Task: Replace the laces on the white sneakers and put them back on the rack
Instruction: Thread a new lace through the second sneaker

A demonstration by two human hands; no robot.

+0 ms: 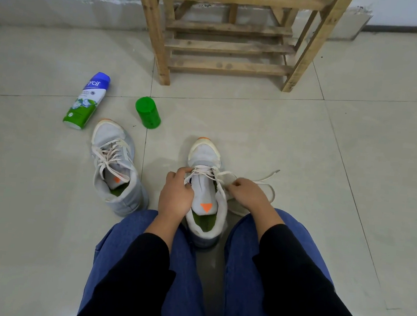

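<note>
The white sneaker (205,155) stands on the floor between the person's knees, its lace (263,181) crossed only through the lower eyelets. The left hand (176,193) and right hand (247,196), fingers curled, each pinch a strand. Lacing looks midway. Next, feed an end through the following eyelet. The second sneaker (111,134) sits laced to the left, with the wooden rack (227,46) beyond.

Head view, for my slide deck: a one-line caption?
The left hand and right hand pinch the lace on one white sneaker; the other sneaker sits nearby.
</note>
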